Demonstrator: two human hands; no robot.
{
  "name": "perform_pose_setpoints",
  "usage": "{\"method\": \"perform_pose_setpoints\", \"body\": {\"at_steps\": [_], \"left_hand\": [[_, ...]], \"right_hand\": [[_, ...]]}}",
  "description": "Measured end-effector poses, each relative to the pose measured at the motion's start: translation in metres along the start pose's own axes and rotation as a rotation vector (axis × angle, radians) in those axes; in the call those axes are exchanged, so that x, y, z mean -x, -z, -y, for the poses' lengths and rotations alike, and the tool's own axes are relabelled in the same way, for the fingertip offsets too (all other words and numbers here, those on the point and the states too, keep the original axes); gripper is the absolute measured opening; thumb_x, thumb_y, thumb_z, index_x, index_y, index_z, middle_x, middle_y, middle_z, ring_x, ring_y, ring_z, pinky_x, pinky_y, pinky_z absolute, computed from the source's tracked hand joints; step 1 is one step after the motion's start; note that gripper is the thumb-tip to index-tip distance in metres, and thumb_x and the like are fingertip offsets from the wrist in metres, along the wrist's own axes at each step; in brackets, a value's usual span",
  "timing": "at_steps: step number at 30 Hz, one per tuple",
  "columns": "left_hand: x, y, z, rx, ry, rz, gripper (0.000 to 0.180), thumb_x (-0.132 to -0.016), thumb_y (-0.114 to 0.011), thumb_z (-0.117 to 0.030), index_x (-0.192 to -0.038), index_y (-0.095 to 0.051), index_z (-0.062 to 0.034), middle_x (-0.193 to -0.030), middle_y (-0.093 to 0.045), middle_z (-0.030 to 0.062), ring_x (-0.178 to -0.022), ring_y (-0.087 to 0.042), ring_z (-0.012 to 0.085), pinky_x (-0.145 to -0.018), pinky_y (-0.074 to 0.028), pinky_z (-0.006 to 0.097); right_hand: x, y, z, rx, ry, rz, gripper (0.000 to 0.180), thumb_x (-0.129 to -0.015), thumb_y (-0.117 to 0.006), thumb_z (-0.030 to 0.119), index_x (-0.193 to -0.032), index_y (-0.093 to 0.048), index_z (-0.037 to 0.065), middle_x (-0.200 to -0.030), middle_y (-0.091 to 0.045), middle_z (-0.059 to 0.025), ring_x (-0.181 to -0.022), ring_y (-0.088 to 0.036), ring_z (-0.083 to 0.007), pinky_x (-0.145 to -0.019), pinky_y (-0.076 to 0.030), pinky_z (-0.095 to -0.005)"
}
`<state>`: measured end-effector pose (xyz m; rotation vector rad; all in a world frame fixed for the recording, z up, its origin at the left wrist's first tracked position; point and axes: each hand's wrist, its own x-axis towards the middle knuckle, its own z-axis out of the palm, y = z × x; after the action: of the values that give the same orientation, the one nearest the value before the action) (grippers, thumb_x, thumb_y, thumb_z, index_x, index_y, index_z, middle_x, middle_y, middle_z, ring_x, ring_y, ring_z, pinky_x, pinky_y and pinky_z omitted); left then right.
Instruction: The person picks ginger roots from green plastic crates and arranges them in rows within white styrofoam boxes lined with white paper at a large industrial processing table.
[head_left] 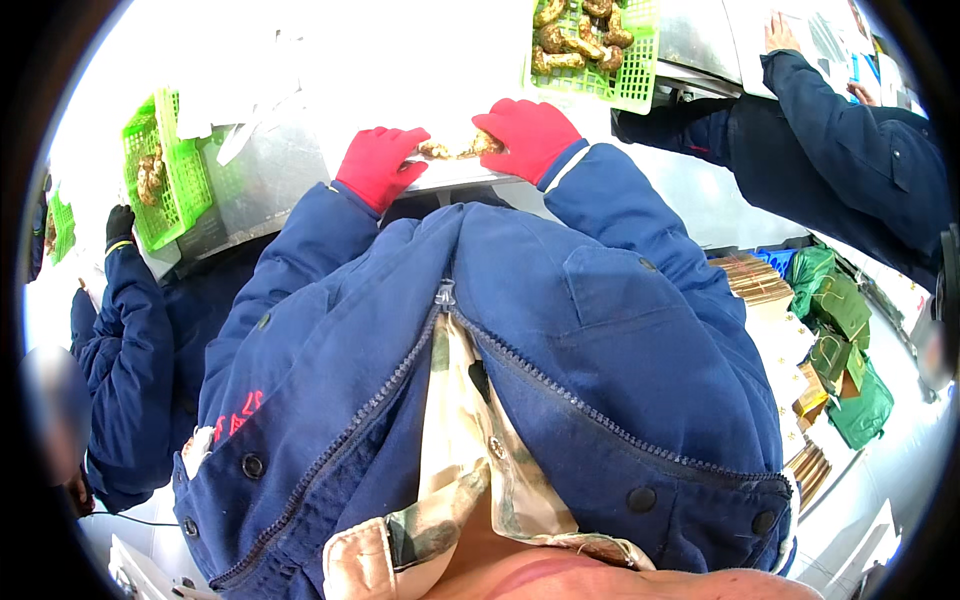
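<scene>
Red-gloved left hand point(380, 165) | right hand point(530, 135) | gripping mushroom point(458, 150) | green basket point(610, 60) beyond

surface: pale metal table point(270, 180) | on it: green basket of mushrooms point(610, 75), second green basket point(165, 170)

Both the left hand point(380, 165) and the right hand point(530, 135) are covered by red knitted cloth gloves, matt and slightly fuzzy. A knobbly brown mushroom point(462, 150) with a rough, dull skin is held between them. The table point(260, 180) is made of sheet metal, smooth and brightly reflective. The green baskets point(625, 85) point(165, 175) are moulded of glossy plastic mesh. The blue jacket point(600, 330) is sewn from matt woven cloth, with a metal zip and dark plastic snaps. Shiny green bags point(862, 405) are seen at the right.
</scene>
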<state>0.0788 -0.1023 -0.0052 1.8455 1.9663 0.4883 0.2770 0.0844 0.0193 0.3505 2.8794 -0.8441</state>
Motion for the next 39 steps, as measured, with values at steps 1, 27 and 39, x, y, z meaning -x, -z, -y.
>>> {"method": "perform_pose_setpoints", "body": {"at_steps": [1,27,39], "left_hand": [[0.001,0.000,0.000,0.016,0.013,0.021,0.031,-0.077,-0.071,-0.023,-0.104,-0.061,-0.0135,-0.087,-0.066,0.0054,-0.082,-0.061,0.0281,-0.074,-0.046,0.041],[-0.001,-0.005,-0.016,-0.023,-0.206,-0.052,0.013,-0.080,-0.066,-0.016,-0.093,-0.066,-0.0143,-0.081,-0.059,0.0045,-0.073,-0.057,0.0263,-0.066,-0.045,0.040],[0.002,0.027,0.007,-0.272,0.059,0.112,0.022,-0.085,-0.064,-0.025,-0.105,-0.065,-0.0146,-0.098,-0.064,0.0069,-0.090,-0.059,0.0287,-0.076,-0.047,0.042]], "right_hand": [[0.001,0.004,0.001,0.036,0.014,0.005,0.051,-0.079,-0.068,0.038,-0.122,-0.060,0.012,-0.107,-0.062,-0.0069,-0.098,-0.060,-0.0275,-0.085,-0.047,-0.0392],[0.004,-0.005,0.001,-0.075,-0.009,0.063,0.043,-0.082,-0.068,0.028,-0.122,-0.060,0.013,-0.105,-0.061,-0.0078,-0.089,-0.063,-0.0301,-0.077,-0.051,-0.0405],[-0.011,0.014,0.010,-0.073,-0.047,-0.001,0.048,-0.088,-0.064,0.036,-0.130,-0.056,0.014,-0.114,-0.061,-0.0121,-0.097,-0.063,-0.0322,-0.083,-0.051,-0.0401]]}}
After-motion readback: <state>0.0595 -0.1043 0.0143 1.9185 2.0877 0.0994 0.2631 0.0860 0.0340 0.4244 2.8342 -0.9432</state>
